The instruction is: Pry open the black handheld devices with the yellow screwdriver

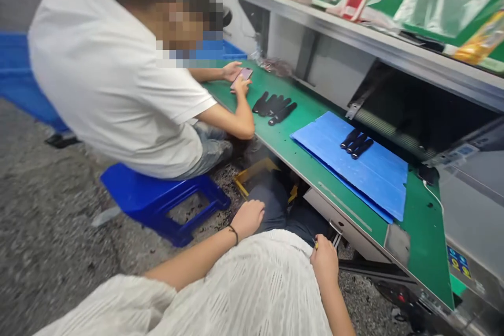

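Tabletop [427, 252] in green, black pieces [357, 143] on blue sheets [378, 184], grey floor [59, 231].

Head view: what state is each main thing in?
Left hand: resting on dark trousers, palm hidden
Right hand: curled; small yellow bit showing, grip unclear
Blue sheets: lying flat, stacked
Three black pieces: side by side on the sheets
Drawer: looks shut
Phone: held in a co-worker's hands
Blue stool: upright, occupied

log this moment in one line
left hand: on dark trousers | right hand: by white top, small yellow item at fingers | blue sheet: three black pieces on top | co-worker: holding phone
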A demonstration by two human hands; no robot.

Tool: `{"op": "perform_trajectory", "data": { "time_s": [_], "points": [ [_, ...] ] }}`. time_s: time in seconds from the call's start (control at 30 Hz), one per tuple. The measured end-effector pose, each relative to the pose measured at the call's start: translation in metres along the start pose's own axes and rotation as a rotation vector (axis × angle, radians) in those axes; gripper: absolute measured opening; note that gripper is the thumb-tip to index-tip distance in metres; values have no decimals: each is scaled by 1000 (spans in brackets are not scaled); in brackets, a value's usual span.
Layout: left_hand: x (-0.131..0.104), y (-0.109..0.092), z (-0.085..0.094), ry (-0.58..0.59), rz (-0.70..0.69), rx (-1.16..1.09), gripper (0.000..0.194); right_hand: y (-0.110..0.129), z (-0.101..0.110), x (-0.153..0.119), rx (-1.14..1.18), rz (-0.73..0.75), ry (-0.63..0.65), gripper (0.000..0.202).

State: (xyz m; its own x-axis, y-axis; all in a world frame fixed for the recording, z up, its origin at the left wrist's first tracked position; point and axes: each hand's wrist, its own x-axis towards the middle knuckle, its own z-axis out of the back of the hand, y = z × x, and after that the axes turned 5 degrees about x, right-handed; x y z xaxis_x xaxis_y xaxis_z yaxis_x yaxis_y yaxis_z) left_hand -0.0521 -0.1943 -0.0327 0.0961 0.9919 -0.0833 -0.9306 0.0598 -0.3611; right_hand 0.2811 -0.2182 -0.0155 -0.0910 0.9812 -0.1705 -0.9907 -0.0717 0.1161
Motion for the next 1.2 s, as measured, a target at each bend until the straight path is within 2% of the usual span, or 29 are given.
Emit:
{"op": "perform_trajectory", "data": {
  "time_s": [0.17,0.33,0.6,0.77,0.9,1.0,1.2],
  "points": [
    [3,-3,-2,-34,-43,-54,23,-10,0,-15,-42,-67,-44,33],
    [-6,-4,1,-60,-57,-53,21,-14,-6,-28,-27,-61,-80,32],
    [-19,6,7,-88,12,-4,21,-15,-18,-4,10,-18,-82,32],
    [-24,2,13,-47,21,40,22,-16,-21,-7,17,-34,-74,32],
    [-27,-2,7,37,-16,44,26,-14,-25,-16,25,-56,-54,35],
    [-18,-4,-2,103,-53,33,28,-12,-27,-22,23,-70,-46,37],
    [22,-4,-11,178,-58,13,27,-4,-22,-37,17,-78,-24,38]
  ]
}}
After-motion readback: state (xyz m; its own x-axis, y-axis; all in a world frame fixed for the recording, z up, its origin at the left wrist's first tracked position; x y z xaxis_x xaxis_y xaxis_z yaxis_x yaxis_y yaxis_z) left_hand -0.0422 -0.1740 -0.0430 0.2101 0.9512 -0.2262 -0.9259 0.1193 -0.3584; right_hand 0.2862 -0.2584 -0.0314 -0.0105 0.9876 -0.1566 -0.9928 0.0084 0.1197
